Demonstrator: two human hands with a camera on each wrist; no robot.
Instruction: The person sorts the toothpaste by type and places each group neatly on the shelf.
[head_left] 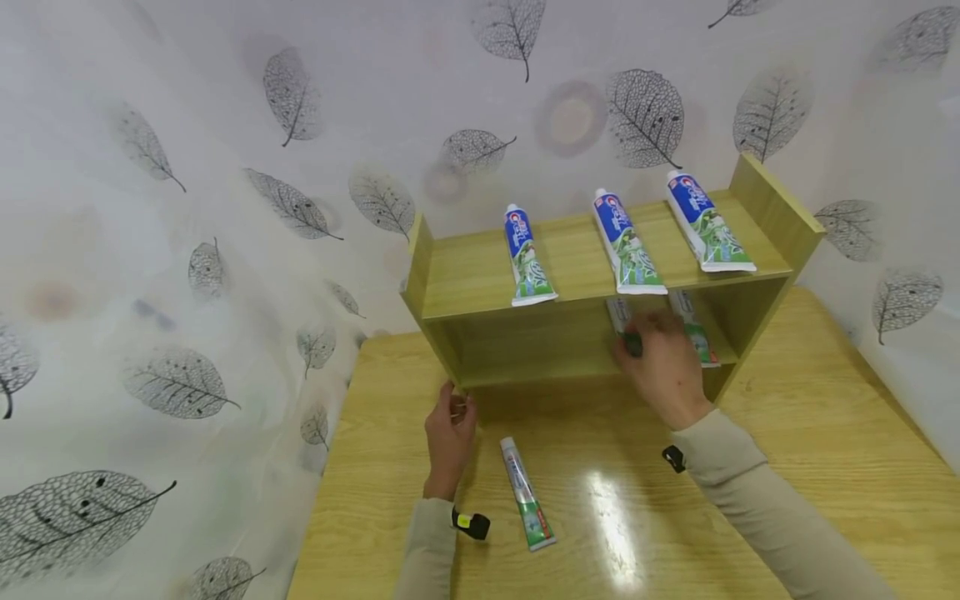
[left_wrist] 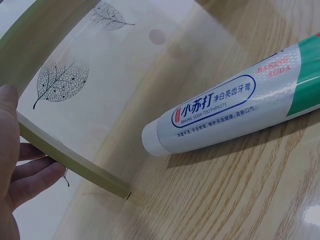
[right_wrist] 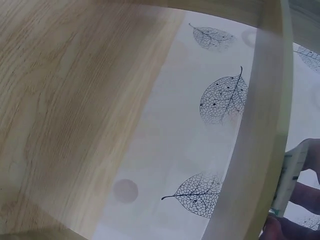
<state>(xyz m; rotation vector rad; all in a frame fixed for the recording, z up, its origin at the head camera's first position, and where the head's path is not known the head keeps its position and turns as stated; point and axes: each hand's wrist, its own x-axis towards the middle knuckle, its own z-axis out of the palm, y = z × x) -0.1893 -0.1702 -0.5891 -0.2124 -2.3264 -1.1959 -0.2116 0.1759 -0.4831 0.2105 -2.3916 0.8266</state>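
My left hand (head_left: 452, 433) grips the lower left side panel of a small two-tier wooden shelf (head_left: 468, 271), with the thumb and fingers on either side of the wood in the left wrist view. At the right part of the lower tier, my right hand (head_left: 667, 367) holds a toothpaste tube (right_wrist: 290, 175), mostly covered by the fingers in the head view. Just right of it lies another toothpaste tube (head_left: 696, 333), partly hidden by that hand. A white-and-green baking soda toothpaste tube (left_wrist: 225, 112) lies on the table near my left hand, cap toward the shelf.
Three blue-and-green toothpaste tubes, a left one (head_left: 525, 254), a middle one (head_left: 628, 242) and a right one (head_left: 708, 221), lie on the upper tier. The shelf stands on a wooden table (head_left: 600, 517) against a leaf-patterned wall (head_left: 300, 250).
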